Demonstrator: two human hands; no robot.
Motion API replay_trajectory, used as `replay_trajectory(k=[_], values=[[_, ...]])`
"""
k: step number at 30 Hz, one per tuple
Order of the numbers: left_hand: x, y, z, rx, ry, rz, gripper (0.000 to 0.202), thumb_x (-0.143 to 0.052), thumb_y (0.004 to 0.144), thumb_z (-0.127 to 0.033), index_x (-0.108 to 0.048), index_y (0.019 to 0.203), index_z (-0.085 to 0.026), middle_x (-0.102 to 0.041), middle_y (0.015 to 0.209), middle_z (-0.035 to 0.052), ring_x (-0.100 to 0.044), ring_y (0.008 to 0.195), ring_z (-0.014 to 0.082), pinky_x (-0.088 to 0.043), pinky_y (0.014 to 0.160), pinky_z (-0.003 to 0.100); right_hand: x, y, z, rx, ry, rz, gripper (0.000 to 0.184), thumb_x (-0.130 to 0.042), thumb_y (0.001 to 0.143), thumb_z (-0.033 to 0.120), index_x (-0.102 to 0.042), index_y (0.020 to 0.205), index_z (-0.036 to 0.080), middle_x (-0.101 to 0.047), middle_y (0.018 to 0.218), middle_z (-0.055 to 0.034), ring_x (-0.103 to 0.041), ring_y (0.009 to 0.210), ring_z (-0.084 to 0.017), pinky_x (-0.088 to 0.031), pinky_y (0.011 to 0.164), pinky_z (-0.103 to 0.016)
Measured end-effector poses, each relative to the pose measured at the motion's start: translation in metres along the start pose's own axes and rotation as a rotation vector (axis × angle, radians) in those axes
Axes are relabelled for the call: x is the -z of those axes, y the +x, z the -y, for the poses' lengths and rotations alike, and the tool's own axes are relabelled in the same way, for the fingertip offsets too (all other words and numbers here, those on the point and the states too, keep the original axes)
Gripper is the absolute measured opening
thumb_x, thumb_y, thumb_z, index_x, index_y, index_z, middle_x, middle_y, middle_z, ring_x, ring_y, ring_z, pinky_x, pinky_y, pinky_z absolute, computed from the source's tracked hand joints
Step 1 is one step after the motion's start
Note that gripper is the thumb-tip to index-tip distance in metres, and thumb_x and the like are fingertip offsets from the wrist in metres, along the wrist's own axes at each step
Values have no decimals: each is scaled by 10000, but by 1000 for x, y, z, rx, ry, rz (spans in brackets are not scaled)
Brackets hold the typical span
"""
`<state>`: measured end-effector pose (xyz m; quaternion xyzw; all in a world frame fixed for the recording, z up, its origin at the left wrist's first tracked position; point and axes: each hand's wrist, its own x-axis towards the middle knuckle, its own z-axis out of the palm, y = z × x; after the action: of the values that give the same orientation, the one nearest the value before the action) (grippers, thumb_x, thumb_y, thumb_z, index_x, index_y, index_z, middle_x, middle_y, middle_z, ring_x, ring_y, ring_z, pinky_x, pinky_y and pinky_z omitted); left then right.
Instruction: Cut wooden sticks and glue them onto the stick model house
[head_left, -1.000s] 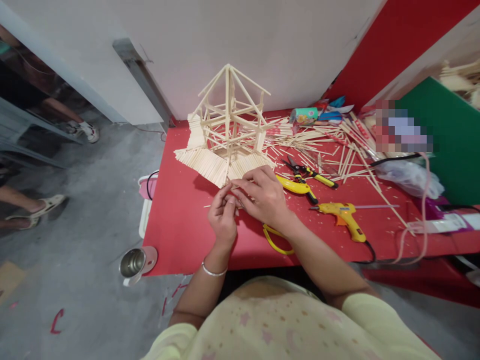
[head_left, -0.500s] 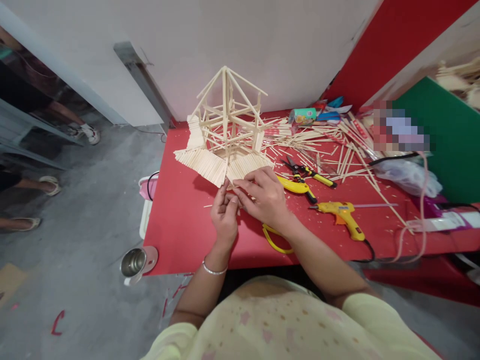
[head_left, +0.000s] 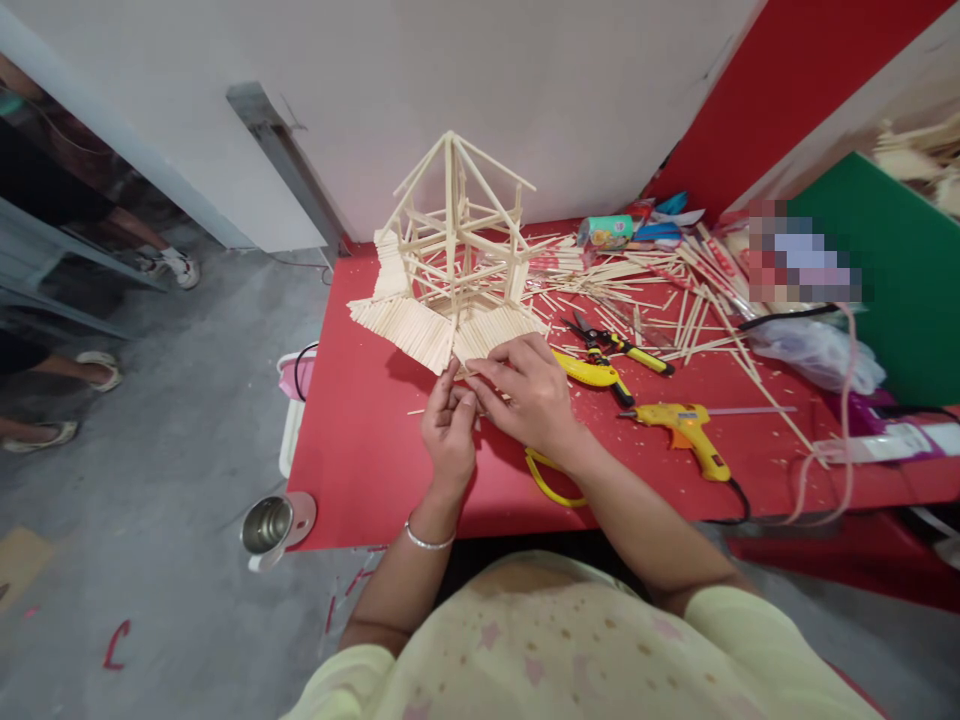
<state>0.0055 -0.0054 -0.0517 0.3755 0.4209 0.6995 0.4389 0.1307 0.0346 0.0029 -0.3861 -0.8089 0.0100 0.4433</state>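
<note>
"Which step is in hand?"

"Trimming or fitting a stick, I'd judge, for the slatted lower roof of the stick model [head_left: 451, 230]. Two front panels [head_left: 409, 328] are covered; the upper frame is bare poles."

"Where does the model stand?"

"Toward the back edge of the red table [head_left: 360, 450], nearer its back left corner, just beyond both hands."

"And the hands?"

"The left hand [head_left: 450, 430] has its fingers curled, tips at the panels' near corner. The right hand [head_left: 529, 395] bends over the right panel's front edge, thumb and fingers drawn together. They nearly meet; whether either grips a stick, I can't tell."

"What does the next move call for?"

"Probably a light, steady pinch, lining up without pushing the panel. If glue is needed, the hot-glue gun [head_left: 694, 428] lies to the right, toward the table's near edge."
</note>
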Motion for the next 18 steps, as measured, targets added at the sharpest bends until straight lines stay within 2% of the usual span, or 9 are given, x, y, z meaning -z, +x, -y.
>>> replay_trajectory(k=[18], values=[[0, 0, -1, 14, 15, -3, 529, -727, 897, -407, -628, 1401, -278, -516, 673, -36, -458, 550, 83, -421, 518, 210, 0, 0, 2, -8, 7, 1, 181, -646, 940, 251, -747, 1091, 259, -669, 959, -59, -555, 945, -223, -491, 846, -406]])
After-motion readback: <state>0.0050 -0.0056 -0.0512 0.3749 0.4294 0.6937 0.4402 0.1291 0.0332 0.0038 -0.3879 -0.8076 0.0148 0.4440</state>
